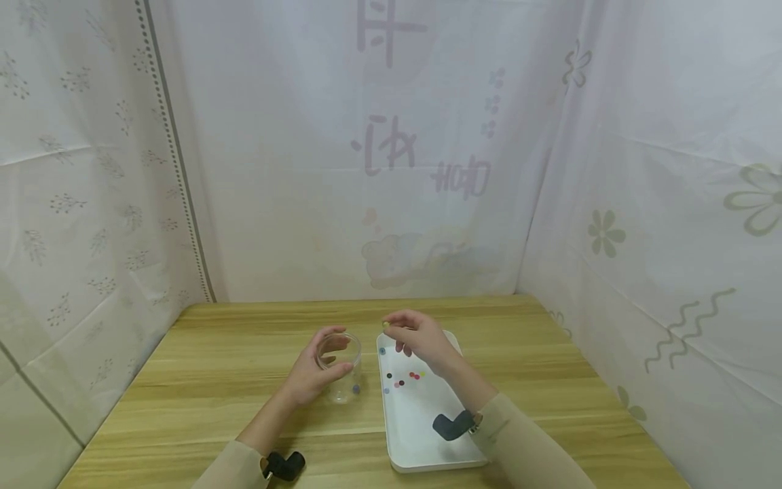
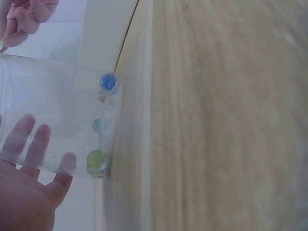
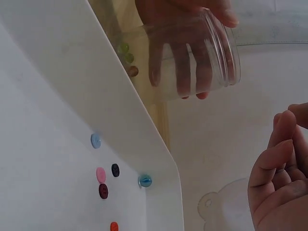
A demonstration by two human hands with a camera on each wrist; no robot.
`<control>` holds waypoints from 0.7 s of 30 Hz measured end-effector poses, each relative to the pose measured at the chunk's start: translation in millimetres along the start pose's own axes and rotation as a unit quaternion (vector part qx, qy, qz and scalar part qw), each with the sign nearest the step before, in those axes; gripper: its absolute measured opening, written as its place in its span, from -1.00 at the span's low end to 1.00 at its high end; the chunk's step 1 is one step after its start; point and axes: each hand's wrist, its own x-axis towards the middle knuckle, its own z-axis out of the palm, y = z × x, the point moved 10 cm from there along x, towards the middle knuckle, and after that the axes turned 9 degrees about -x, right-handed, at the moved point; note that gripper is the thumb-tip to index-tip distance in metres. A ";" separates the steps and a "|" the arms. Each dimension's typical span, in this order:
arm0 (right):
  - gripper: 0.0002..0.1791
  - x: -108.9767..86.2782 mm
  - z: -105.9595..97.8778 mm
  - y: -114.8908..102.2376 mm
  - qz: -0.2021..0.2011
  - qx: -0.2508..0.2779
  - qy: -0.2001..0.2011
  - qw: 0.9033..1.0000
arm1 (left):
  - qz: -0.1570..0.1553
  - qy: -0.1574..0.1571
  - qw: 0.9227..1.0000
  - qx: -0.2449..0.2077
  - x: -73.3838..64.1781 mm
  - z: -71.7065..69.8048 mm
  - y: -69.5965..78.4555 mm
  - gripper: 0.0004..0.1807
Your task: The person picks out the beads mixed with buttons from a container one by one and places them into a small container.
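Observation:
My left hand (image 1: 311, 372) grips a clear, open-topped plastic jar (image 1: 339, 380) round its upper part, fingers on the far side and thumb at the near side. The jar stands upright on the wooden table. At its bottom lie several marbles, among them a blue marble (image 2: 109, 82) and a yellow-green marble (image 2: 97, 160). Just above the tray's far left corner, my right hand (image 1: 420, 339) pinches a small yellow-green marble (image 1: 385, 324) between thumb and fingertips. In the right wrist view the fingers hide that marble.
A long white tray (image 1: 421, 435) lies right of the jar. Scattered in it are several buttons, including a pink button (image 3: 100, 175) and a black button (image 3: 115, 170), plus a teal marble (image 3: 145, 181) near the far end. Curtains (image 1: 342, 258) enclose the table (image 1: 244, 353).

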 end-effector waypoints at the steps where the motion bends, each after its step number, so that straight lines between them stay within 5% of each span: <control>1: -0.65 0.0 0.8 -1.9 -0.002 0.002 -0.001 1.000 | -0.002 0.000 1.000 -0.002 0.1 0.1 -0.4 -0.25; 21: -0.68 3.7 12.8 -43.1 -0.043 0.005 -0.026 0.999 | 0.013 -0.011 1.000 -0.003 0.8 1.6 2.6 -0.26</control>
